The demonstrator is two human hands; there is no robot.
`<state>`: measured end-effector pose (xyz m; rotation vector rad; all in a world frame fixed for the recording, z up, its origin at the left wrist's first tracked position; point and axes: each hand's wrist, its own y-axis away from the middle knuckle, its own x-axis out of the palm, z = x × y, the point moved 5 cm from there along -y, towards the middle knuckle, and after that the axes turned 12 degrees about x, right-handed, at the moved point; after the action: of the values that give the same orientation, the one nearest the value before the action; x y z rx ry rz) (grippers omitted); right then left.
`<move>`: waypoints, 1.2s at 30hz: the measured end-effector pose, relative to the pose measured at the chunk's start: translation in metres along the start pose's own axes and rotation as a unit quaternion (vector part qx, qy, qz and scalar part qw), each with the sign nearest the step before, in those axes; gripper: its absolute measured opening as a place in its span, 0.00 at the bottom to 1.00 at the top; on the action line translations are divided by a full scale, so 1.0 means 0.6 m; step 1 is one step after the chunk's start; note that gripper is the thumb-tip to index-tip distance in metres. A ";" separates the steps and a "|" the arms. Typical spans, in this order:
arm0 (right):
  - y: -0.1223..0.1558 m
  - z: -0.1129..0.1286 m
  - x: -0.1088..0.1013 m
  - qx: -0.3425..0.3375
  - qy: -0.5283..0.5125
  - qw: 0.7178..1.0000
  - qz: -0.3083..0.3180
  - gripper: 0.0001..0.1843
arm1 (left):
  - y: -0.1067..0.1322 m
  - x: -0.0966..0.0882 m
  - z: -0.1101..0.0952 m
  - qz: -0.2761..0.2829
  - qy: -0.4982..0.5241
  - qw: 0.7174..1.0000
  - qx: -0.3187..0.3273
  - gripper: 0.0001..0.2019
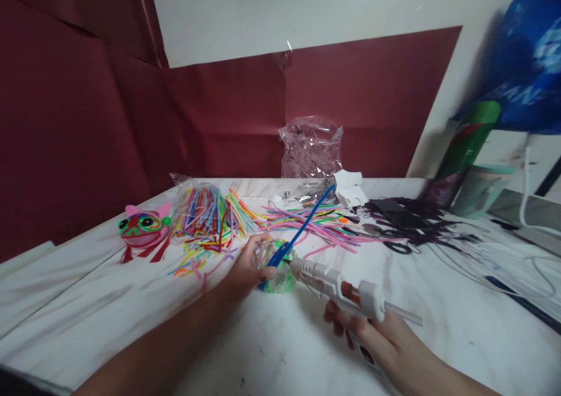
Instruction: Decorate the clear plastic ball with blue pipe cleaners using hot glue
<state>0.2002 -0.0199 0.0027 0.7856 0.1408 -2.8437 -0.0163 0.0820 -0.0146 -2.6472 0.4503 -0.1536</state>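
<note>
My left hand is closed around the near left side of a clear round ball with green patches on it. Across the ball lies a blue pipe cleaner, its free end sticking up to the right; the left thumb is close to its lower end. In my right hand is a white hot glue gun, gripped by the handle. The gun's nozzle points left and is at the ball beside the blue pipe cleaner; I cannot tell whether it touches. A clear glue stick juts from the gun's back.
Behind lie a bag of coloured pipe cleaners and loose pink ones. A decorated animal-face piece with red tassels stands left. On the right are black scissors, a dark phone, a pale green cup and a cable.
</note>
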 end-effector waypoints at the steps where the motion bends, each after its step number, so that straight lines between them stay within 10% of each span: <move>1: 0.000 0.001 -0.001 0.001 -0.001 1.000 -0.004 0.16 | 0.000 0.000 0.000 0.000 -0.003 1.000 -0.001 0.34; 36: 0.000 -0.001 -0.005 0.027 -0.008 1.000 -0.002 0.18 | -0.002 0.001 0.000 -0.009 0.006 1.000 -0.002 0.33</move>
<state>0.2030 -0.0192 0.0039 0.7752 0.0629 -2.8685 -0.0154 0.0825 -0.0139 -2.6568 0.4314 -0.1749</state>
